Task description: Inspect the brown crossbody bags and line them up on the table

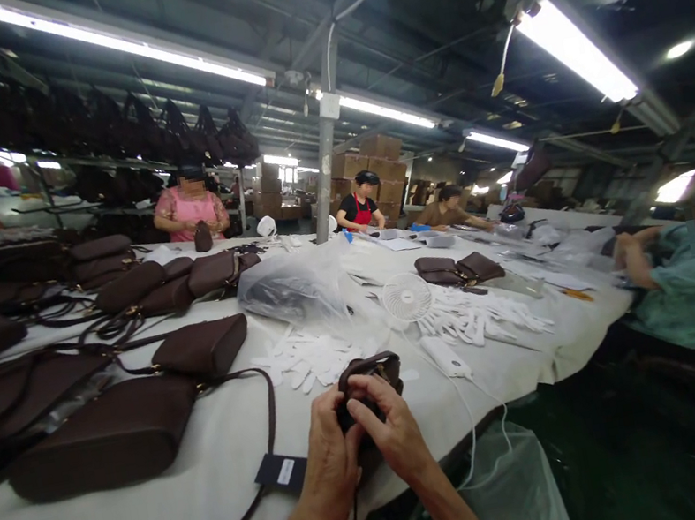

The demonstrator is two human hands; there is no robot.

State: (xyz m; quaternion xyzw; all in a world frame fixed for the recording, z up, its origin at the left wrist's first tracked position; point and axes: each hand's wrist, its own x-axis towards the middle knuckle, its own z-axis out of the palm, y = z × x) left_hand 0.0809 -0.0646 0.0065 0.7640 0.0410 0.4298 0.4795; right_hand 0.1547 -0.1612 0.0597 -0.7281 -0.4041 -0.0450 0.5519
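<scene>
A small dark brown bag (388,367) is between my two hands at the table's near edge. My left hand (329,442) is closed on its left side, fingers curled at the top. My right hand (386,423) holds it from the right, thumb and fingers bent over the dark opening. The bag's lower part is hidden behind my hands. A dark tag (281,472) with a white label lies just left of my left wrist. A long brown strap (271,403) runs on the cloth beside it.
Several brown bags (103,437) cover the left of the white-covered table (228,496). Ahead are white strips (311,358), clear plastic (299,291), a small fan (407,297), a white power bank (445,356) with cables and another brown bag (457,269). Several people sit around.
</scene>
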